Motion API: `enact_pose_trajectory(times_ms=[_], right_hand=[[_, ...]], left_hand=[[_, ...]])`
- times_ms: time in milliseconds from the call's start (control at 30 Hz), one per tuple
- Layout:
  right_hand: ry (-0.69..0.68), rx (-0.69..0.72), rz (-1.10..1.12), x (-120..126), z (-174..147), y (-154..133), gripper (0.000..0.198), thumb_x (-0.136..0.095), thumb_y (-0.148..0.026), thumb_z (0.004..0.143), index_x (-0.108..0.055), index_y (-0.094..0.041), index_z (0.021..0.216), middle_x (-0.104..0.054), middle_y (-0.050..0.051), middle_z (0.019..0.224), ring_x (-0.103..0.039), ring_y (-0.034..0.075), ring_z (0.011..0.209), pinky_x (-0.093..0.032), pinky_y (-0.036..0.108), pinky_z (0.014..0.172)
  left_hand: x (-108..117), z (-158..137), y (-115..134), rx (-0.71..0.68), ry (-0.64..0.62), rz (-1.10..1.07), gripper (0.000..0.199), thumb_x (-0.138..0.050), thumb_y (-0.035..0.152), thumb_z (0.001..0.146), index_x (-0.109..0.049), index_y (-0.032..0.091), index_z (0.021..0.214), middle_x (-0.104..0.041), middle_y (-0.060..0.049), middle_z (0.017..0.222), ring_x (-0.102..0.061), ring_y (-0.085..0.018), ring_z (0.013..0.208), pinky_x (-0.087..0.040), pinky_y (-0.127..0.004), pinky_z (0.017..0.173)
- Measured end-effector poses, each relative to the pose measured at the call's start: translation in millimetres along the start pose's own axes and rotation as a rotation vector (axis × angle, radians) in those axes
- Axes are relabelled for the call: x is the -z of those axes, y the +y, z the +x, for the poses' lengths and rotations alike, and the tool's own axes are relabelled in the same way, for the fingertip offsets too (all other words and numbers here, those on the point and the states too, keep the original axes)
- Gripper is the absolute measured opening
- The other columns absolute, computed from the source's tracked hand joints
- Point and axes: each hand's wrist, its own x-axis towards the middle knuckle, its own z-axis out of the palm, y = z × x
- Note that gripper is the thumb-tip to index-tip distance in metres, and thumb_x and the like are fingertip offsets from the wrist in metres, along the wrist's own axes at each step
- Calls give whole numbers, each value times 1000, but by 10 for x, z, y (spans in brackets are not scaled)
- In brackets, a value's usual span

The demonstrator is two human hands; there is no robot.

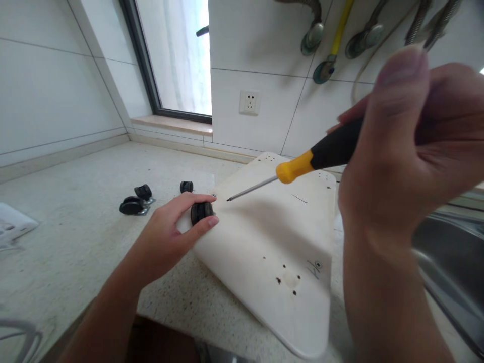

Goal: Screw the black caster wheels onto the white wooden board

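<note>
My left hand [176,229] pinches a black caster wheel [201,213] at the left edge of a white board [260,227] with rounded corners. Screw holes show near the board's corners, and a pen mark lies by the near right one. In my right hand [401,131] is a screwdriver [297,166] with a yellow and black handle, my fingers wrapped round it. Its shaft slants down left, and the tip appears just right of the caster; whether it touches the board I cannot tell. A small screw [214,195] sits by my left index fingertip.
Loose black casters [132,205] rest on the speckled countertop [83,186] at left, another [186,187] behind my left hand. A steel sink [449,262] lies right. Hoses and valves [313,38] and a power socket [249,103] are on the tiled wall.
</note>
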Motion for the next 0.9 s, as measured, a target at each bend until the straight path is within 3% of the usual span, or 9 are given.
enact_pose_trajectory(times_ms=[200, 300, 433, 533, 600, 633, 733, 800, 900], right_hand=[[-73, 98, -95, -74, -39, 41, 38, -65, -33, 106, -71, -25, 69, -56, 0, 59, -49, 16, 58, -30, 38, 59], [-93, 95, -116, -82, -59, 45, 36, -64, -34, 106, -72, -28, 71, -56, -1, 59, -49, 17, 57, -30, 38, 59], [-66, 86, -111, -71, -36, 78, 39, -64, -38, 107, -70, -27, 70, -56, -1, 60, -52, 16, 59, -35, 37, 62], [-76, 65, -97, -42, -7, 95, 42, -65, -45, 106, -69, -23, 70, -55, 0, 62, -59, 17, 64, -41, 36, 65], [-71, 55, -84, -19, 7, 98, 44, -64, -47, 106, -68, -23, 70, -56, 1, 65, -62, 18, 67, -43, 36, 67], [-67, 54, -84, -9, 13, 96, 44, -64, -48, 106, -68, -23, 70, -57, 1, 66, -63, 18, 68, -44, 36, 68], [-59, 62, -95, 17, 29, 78, 43, -62, -46, 107, -70, -23, 72, -59, 2, 67, -61, 18, 67, -45, 37, 69], [-53, 71, -101, 38, 43, 53, 42, -62, -44, 108, -71, -24, 72, -59, 2, 66, -60, 18, 65, -44, 37, 68], [-30, 92, -115, 99, 70, 2, 41, -64, -43, 106, -70, -24, 70, -58, 1, 63, -54, 17, 60, -40, 36, 64]], left_hand=[[-209, -94, 28, -104, 209, 18, 33, -66, 43, 101, -66, 26, 129, -69, -8, 134, -64, -30, 128, -48, -45, 114], [-190, -71, -3, -98, 208, 95, 40, -71, 45, 97, -65, 28, 133, -68, -9, 135, -64, -33, 129, -49, -49, 114], [-224, -164, -55, 4, 214, 10, 65, -75, 49, 94, -52, 29, 152, -59, -11, 156, -56, -36, 144, -41, -57, 125], [-427, -418, 8, 175, 441, -179, 90, -82, 52, 89, -35, 33, 164, -30, -11, 177, -28, -37, 165, -31, -58, 134], [-633, -644, 130, 409, 590, -489, 96, -83, 52, 89, -26, 41, 166, -19, -7, 182, -26, -35, 167, -41, -54, 131], [-742, -753, 211, 518, 588, -651, 92, -79, 55, 91, -26, 43, 165, -25, -6, 181, -33, -35, 164, -46, -53, 128], [-1036, -979, 483, 691, 271, -1055, 93, -83, 60, 85, -37, 35, 162, -50, -15, 168, -52, -42, 152, -54, -54, 120], [-1167, -1009, 650, 740, 91, -1151, 92, -88, 61, 80, -47, 29, 156, -64, -18, 155, -61, -42, 143, -57, -54, 116], [-1230, -941, 814, 814, 44, -1166, 71, -88, 61, 82, -61, 29, 139, -75, -14, 140, -71, -40, 131, -63, -51, 105]])
